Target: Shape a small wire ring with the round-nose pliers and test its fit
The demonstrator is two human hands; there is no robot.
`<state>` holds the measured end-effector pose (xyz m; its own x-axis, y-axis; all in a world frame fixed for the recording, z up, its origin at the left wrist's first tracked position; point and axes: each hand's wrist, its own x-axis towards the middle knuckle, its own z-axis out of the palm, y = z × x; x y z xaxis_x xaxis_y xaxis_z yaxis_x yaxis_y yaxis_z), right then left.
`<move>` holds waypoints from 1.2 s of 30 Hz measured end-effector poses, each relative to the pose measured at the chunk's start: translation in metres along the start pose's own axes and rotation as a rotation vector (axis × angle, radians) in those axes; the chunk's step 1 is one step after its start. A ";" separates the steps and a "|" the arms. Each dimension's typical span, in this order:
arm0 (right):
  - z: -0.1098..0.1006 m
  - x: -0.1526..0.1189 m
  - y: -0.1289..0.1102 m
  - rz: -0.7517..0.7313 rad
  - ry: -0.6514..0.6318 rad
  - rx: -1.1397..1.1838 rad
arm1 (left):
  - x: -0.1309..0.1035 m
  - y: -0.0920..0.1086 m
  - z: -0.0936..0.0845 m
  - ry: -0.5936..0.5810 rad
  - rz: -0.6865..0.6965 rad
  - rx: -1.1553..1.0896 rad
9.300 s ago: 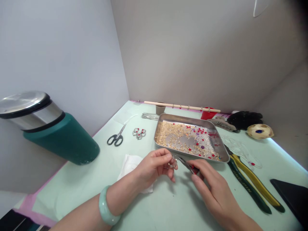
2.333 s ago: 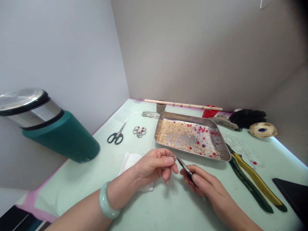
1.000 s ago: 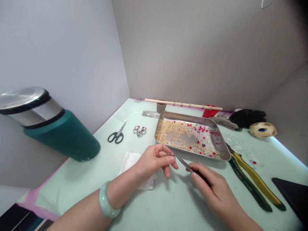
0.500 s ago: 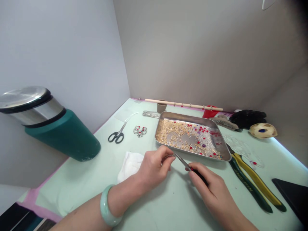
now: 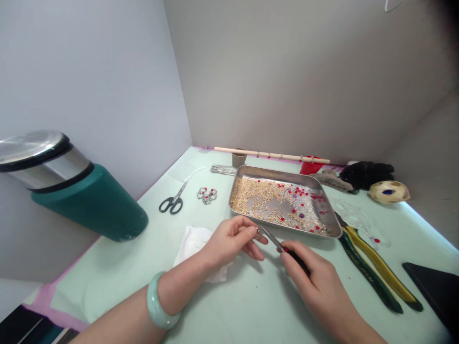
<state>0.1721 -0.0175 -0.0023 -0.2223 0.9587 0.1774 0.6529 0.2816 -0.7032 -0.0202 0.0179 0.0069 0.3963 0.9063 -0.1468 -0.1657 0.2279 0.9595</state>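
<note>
My left hand (image 5: pixel 238 239), with a pale green bangle (image 5: pixel 156 300) on its wrist, pinches a small silvery wire piece (image 5: pixel 258 232) between thumb and forefinger. Its other fingers are loosely stretched out below. My right hand (image 5: pixel 315 274) is wrapped round needle-nose pliers (image 5: pixel 273 240) with dark handles and a bit of red near the joint. The pliers' pointed tip meets or nearly touches the wire piece; exact contact is too small to tell. A white cloth (image 5: pixel 193 242) lies partly under my left forearm. Just beyond both hands stands a metal tray (image 5: pixel 287 228) of gold, clear and red beads.
Black-handled scissors (image 5: pixel 175 200) and a red-beaded wire ornament (image 5: pixel 207 195) lie left of the tray. A teal bottle (image 5: pixel 93 205) stands further left. Large green-yellow pliers (image 5: pixel 376 267) lie right. Behind are a wooden stick (image 5: pixel 272 155), a small brown cup (image 5: pixel 239 157) and a shell-like object (image 5: pixel 389 192).
My left hand has turned and its lower fingers have uncurled, showing more of the wire piece. The pliers stay close to it in my right hand. The view has shifted slightly.
</note>
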 end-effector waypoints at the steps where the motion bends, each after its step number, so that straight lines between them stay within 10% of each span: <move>1: 0.000 0.000 0.001 -0.002 0.003 -0.007 | 0.000 0.001 0.000 0.001 -0.007 0.002; 12: 0.000 -0.001 0.003 -0.106 0.052 -0.075 | 0.001 -0.003 -0.009 0.018 -0.054 -0.004; 22: -0.010 0.006 -0.008 0.219 -0.221 0.323 | 0.003 -0.001 -0.009 0.030 -0.094 -0.223; 36: -0.005 0.004 -0.004 0.075 -0.045 0.115 | 0.003 -0.001 -0.008 -0.002 -0.094 -0.133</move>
<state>0.1718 -0.0150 0.0046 -0.2103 0.9733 0.0921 0.5823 0.2004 -0.7879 -0.0265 0.0229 0.0031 0.4170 0.8783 -0.2339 -0.2459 0.3568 0.9013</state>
